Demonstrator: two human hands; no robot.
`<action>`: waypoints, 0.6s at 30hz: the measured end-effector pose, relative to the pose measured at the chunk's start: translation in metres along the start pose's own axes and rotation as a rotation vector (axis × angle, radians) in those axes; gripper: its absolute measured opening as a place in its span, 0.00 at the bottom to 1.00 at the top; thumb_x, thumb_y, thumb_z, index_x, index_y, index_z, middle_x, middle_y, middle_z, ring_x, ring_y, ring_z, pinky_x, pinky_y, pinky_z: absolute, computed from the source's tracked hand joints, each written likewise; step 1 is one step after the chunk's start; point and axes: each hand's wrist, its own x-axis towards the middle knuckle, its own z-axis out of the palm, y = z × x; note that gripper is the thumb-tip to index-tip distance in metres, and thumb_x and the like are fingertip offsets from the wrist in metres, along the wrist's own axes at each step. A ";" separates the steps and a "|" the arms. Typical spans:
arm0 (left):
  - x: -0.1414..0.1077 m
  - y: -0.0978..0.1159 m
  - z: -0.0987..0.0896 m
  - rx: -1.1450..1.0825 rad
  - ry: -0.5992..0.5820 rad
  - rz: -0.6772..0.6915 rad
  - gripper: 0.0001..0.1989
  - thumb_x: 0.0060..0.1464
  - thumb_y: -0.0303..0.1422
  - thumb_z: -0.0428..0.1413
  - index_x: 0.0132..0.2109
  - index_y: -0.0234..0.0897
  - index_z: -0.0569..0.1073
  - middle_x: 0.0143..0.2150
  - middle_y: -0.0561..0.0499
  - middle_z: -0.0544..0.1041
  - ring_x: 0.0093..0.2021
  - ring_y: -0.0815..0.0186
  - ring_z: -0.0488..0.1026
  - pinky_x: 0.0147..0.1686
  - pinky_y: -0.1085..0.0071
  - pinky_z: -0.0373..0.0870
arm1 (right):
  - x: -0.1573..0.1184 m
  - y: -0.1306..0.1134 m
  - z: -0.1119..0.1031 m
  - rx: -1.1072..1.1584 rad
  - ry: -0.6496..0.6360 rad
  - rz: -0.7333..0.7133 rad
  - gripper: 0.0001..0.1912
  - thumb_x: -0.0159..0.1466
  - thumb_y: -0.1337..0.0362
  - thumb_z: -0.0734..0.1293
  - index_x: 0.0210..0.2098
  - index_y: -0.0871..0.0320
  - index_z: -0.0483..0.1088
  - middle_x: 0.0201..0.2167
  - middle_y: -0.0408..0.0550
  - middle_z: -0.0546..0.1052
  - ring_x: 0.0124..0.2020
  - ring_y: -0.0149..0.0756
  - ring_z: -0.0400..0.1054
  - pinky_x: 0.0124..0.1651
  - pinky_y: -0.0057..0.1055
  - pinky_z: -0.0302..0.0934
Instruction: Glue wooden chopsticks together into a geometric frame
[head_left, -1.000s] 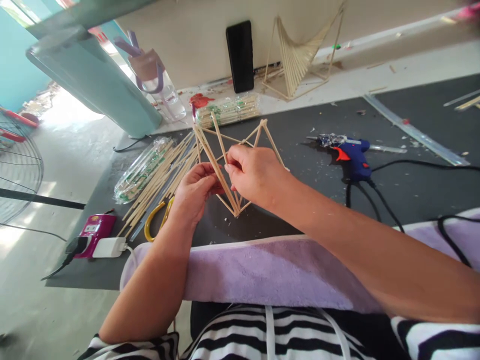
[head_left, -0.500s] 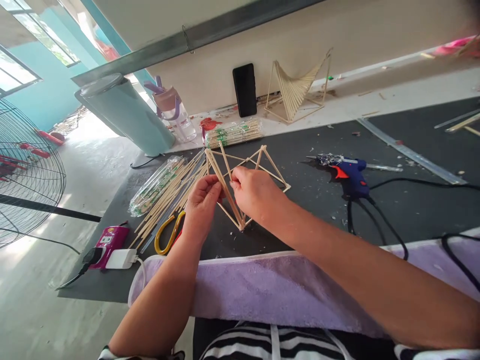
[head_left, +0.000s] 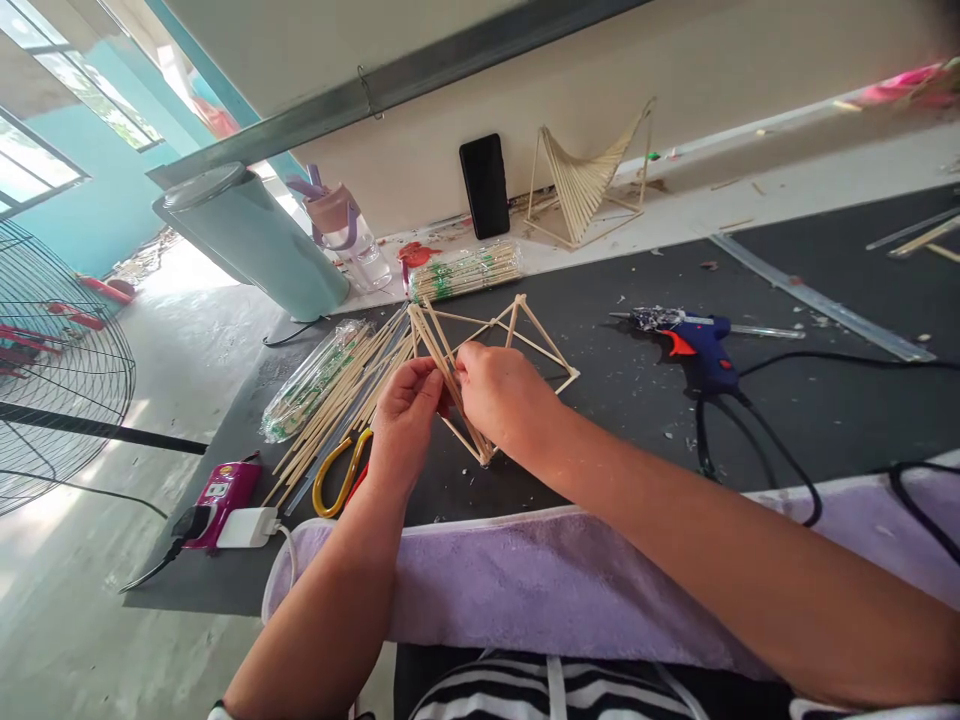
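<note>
Between my hands, a frame of thin wooden sticks stands on the dark mat, its joints whitish. My left hand is closed, thumb and fingers pinching the frame's slanted left side. A single wooden stick rises from the closed fingers of my right hand, leaning close along that side; its lower end is hidden. Left of my hands lie loose sticks and scissors with yellow handles. A blue glue gun rests to the right, clear of both hands.
Behind stand a phone, a stick model with a curved surface, a bottle and a teal container. Bagged sticks lie nearby. A pink power socket, a purple cloth and a clear ruler surround the work.
My right hand has shifted slightly left, bringing its stick closer to the frame's slanted side. My left hand stays pinched there. The whole view has moved a little.
</note>
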 end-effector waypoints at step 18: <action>0.008 -0.003 -0.001 -0.162 -0.016 -0.077 0.11 0.52 0.40 0.64 0.36 0.36 0.79 0.26 0.54 0.75 0.24 0.76 0.68 0.24 0.80 0.65 | 0.000 -0.001 0.003 0.035 0.013 -0.008 0.11 0.66 0.64 0.59 0.35 0.59 0.72 0.29 0.52 0.79 0.31 0.38 0.74 0.27 0.30 0.50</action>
